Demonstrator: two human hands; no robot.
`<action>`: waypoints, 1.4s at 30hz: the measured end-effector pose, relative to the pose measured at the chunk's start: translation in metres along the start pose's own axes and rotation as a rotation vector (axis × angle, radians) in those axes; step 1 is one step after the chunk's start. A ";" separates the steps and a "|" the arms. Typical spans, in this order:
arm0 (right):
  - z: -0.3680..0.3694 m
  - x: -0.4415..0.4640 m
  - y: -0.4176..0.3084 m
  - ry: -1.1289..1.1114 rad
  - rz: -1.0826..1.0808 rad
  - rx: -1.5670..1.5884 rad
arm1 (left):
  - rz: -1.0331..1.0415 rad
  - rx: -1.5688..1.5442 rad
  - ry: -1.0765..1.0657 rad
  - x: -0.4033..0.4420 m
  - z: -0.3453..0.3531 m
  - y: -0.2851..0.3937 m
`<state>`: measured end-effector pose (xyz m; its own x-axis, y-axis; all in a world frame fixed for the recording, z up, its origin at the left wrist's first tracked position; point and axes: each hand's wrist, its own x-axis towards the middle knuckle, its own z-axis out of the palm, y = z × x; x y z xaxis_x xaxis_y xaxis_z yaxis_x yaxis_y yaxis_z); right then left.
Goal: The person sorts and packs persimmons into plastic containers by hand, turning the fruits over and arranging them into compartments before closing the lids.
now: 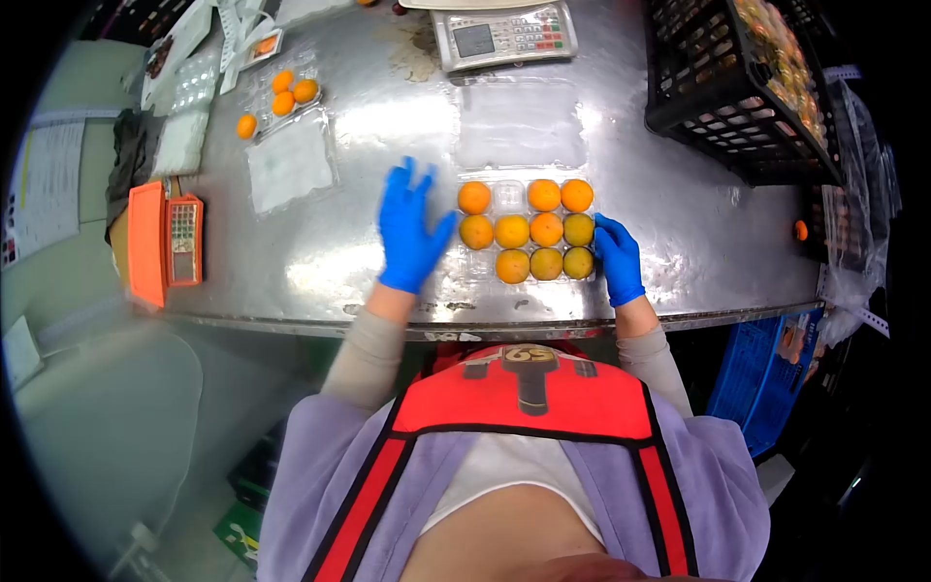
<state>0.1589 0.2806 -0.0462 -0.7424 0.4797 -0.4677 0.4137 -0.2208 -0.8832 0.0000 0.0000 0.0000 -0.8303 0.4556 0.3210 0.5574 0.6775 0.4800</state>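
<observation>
A clear plastic clamshell tray [508, 197] lies on the metal table, its lid [522, 123] folded open toward the scale. Several orange citrus fruits [512, 230] sit in its cups, some with a greenish tint. One cup in the far row and the near-left cup hold no fruit. To the left of the tray, my left hand [409, 228] in a blue glove is open, fingers spread and slightly blurred, apart from the fruit. My gloved right hand [618, 260] is at the tray's right edge, fingers curled against the rim beside the end fruits.
A second open clamshell [291, 163] with several oranges lies at the far left. A digital scale [504, 37] stands at the back. An orange-cased device [167, 242] sits on the left edge. A black crate [737, 92] of packed fruit is at the right, with a blue crate [761, 383] below.
</observation>
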 end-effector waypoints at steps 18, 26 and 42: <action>-0.014 0.002 -0.015 -0.079 -0.102 0.036 | 0.261 -0.180 -0.227 0.053 0.079 0.116; -0.030 -0.017 -0.014 -0.037 -0.098 0.057 | 0.318 0.171 -0.585 0.086 0.111 0.126; -0.018 -0.046 -0.114 -0.298 -0.165 0.191 | 0.079 -1.129 -0.386 0.072 -0.010 0.142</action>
<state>0.1558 0.2985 0.0764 -0.9230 0.2600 -0.2837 0.1916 -0.3289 -0.9247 0.0188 0.1235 0.0992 -0.6309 0.7475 0.2080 0.1302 -0.1623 0.9781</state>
